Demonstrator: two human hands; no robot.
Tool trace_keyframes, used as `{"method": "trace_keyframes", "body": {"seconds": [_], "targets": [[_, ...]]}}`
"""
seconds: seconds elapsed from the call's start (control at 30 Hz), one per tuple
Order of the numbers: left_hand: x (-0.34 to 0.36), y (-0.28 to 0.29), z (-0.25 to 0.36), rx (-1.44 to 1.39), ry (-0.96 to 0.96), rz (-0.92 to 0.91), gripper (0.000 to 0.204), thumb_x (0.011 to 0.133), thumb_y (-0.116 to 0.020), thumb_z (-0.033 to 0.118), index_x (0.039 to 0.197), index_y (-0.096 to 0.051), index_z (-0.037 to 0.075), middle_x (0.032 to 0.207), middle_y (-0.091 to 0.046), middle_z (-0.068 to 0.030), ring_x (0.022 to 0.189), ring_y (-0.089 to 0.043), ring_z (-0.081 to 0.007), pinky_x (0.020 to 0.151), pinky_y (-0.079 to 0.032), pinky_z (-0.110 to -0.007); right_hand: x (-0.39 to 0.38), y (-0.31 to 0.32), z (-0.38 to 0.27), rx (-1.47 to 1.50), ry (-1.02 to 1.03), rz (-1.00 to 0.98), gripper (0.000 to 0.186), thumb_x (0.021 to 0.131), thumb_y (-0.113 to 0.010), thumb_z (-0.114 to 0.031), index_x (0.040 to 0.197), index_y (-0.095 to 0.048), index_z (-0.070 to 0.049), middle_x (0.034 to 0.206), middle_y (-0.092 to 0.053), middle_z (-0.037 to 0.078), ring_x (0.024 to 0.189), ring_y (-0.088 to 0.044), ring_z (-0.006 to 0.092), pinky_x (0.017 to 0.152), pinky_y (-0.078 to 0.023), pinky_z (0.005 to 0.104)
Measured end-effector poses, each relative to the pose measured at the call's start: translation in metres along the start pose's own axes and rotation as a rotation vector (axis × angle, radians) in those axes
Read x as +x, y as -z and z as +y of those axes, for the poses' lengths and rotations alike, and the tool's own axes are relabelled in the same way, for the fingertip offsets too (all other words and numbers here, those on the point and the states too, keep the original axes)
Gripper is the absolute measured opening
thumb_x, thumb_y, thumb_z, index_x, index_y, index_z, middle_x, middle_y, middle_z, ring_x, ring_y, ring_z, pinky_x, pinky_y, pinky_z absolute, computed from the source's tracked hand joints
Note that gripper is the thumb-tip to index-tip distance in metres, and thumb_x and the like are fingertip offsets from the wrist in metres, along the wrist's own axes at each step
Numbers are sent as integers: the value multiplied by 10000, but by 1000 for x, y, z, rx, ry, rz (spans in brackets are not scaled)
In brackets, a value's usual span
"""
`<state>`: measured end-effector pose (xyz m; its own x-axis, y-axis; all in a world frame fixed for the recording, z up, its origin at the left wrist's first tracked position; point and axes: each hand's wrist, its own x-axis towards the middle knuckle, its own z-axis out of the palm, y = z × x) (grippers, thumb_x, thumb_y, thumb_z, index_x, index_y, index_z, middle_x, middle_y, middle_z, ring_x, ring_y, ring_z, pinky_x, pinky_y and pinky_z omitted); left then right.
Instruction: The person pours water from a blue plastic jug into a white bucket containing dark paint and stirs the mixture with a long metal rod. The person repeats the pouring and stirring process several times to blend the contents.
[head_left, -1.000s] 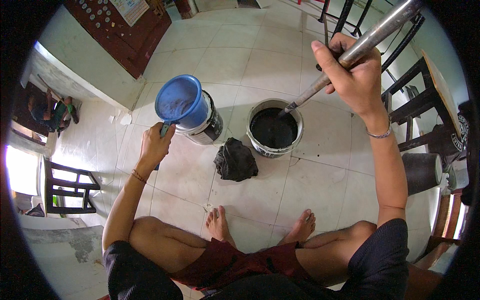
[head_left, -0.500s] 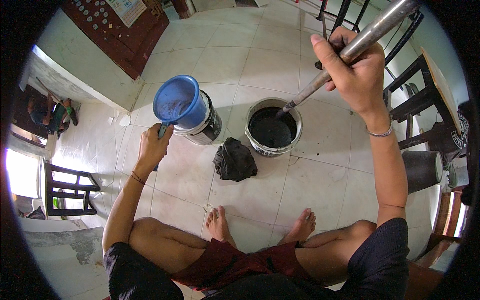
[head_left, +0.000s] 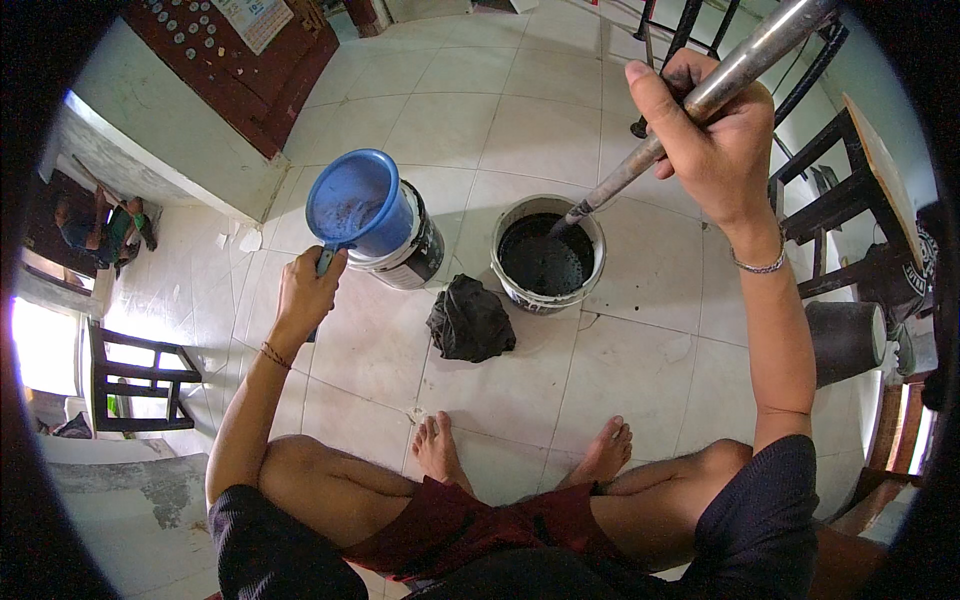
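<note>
Head view | left hand [head_left: 305, 292] is gripping blue scoop [head_left: 352, 203] by its handle over white can [head_left: 408, 255] | right hand [head_left: 712, 140] is clasping metal rod [head_left: 700, 105], tip dipping into black paint bucket [head_left: 547, 256] | rag [head_left: 470, 322] is lying on floor [head_left: 640, 330]

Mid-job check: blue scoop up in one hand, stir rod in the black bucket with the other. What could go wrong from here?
1. The left hand holds the blue scoop tilted over the white can; anything in it could spill onto the tiled floor.
2. The right hand holds the long metal rod at a slant in the bucket of black liquid; it might splash or tip the bucket.
3. Bare feet and the dark rag lie close by and could get stained.
</note>
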<state>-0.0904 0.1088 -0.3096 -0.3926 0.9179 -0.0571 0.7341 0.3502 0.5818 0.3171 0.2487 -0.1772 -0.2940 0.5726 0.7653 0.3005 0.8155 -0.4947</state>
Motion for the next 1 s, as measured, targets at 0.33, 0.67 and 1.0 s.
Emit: {"method": "trace_keyframes", "body": {"seconds": [0.33,0.67,1.0], "targets": [[-1,1,3,-35,-14,16,438,1011,-640,376,859,-642,-35,582,-587,-71,458,-586,-157,457,-484,-340,1,0,-1,6,21,7,370,960,-744,-224,647,-603,-87,505,-542,-28,389,-559,61,340,-410,194],[0,1,5,-26,3,3,432,1006,-642,377,878,-660,-35,591,-590,-65,466,-585,-150,456,-483,-332,1,0,-2,10,37,-2,371,961,-745,-237,648,-609,-92,500,-549,-27,386,-555,58,342,-410,190],[2,0,3,-8,-2,12,432,1007,-639,381,875,-665,-30,565,-581,-62,451,-581,-154,460,-478,-331,1,0,-6,23,50,7,371,963,-747,-231,650,-612,-83,500,-535,-32,388,-540,49,347,-391,201]]}}
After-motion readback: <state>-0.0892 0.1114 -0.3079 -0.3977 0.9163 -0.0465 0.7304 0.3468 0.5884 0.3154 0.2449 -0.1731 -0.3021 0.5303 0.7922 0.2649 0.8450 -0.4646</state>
